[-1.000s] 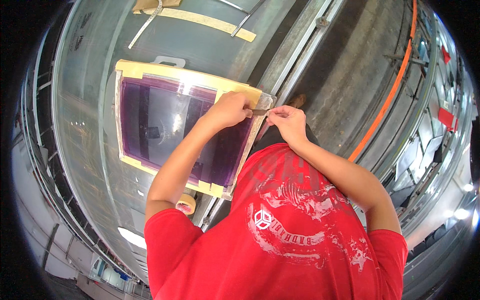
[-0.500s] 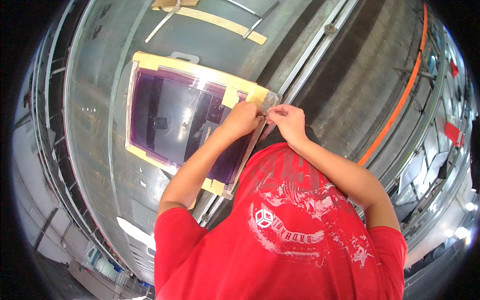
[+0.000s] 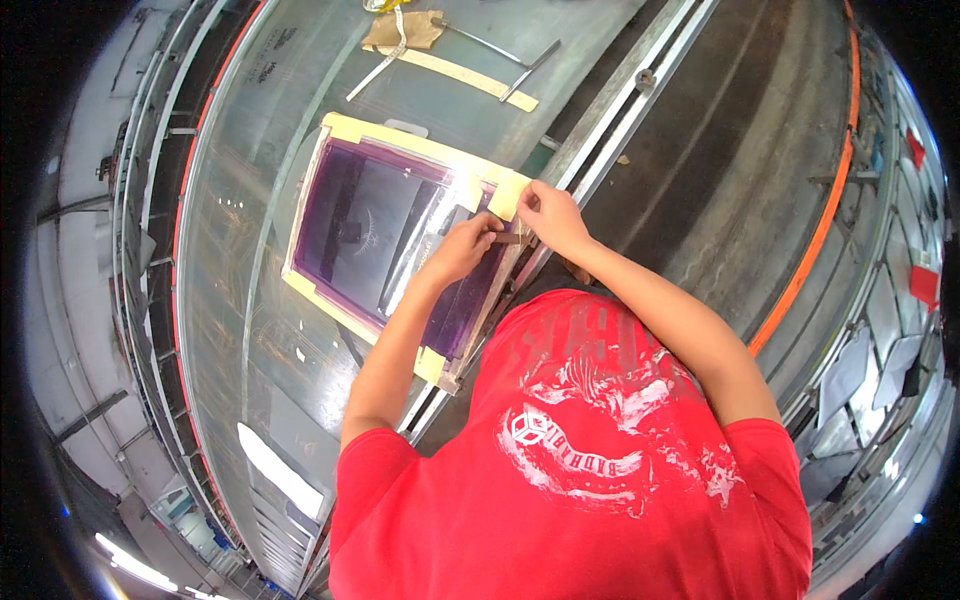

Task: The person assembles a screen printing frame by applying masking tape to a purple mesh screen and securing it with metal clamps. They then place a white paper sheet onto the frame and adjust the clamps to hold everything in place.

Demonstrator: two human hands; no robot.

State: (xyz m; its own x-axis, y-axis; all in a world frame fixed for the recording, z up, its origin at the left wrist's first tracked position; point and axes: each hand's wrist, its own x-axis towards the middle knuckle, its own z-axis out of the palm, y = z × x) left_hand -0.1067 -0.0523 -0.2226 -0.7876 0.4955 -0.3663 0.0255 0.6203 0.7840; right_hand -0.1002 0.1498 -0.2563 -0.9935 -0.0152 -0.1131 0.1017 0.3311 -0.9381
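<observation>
A screen-printing frame (image 3: 300,232) with purple mesh and a darker printed area lies in front of me, yellow masking tape (image 3: 400,150) along its edges. My left hand (image 3: 463,250) is over the mesh near the frame's right side, its fingers closed on a short brown strip, seemingly tape (image 3: 514,239). That strip reaches across to the frame's right edge. My right hand (image 3: 556,220) is at the upper right corner, thumb and forefinger pinched beside the yellow tape there. Whatever sits between those fingertips is too small to make out.
Under the frame is a long glass-like table (image 3: 270,330), with a metal rail (image 3: 612,118) along its right side. Beyond the frame lie a metal squared rod (image 3: 528,72), brown paper (image 3: 415,30) and a pale strip (image 3: 375,75). An orange pipe (image 3: 812,248) runs at far right.
My hands were together at the frame's right edge and are now apart. The left moved down and left with the brown strip; the right moved up to the corner. The view has shifted.
</observation>
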